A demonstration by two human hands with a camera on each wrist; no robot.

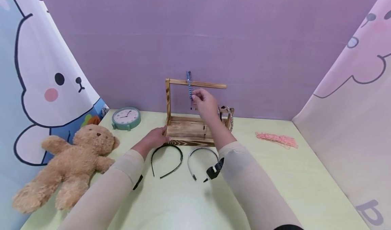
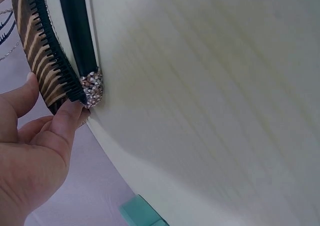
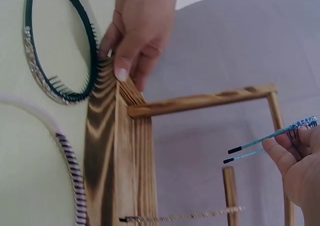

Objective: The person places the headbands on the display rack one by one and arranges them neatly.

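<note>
A wooden rack [image 1: 183, 130] with a tall upper bar and a shorter lower one stands at the back of the table. My left hand [image 1: 154, 137] grips the left end of its base, thumb on one side and fingers on the other in the left wrist view. Up by the upper bar, my right hand [image 1: 206, 104] pinches a blue beaded headband [image 1: 189, 77]. Its two black-tipped ends [image 3: 234, 150] show in the right wrist view; whether the band touches the bar I cannot tell. Sparkly headbands [image 1: 231, 118] hang on the lower bar, partly hidden behind my right arm.
Before the rack lie a black headband [image 1: 181, 155] with sparkly trim and a white headband [image 1: 189, 165] with a striped part. A teddy bear [image 1: 77, 162] and a green clock [image 1: 126, 121] are at the left. Pink yarn [image 1: 276, 139] lies on the right.
</note>
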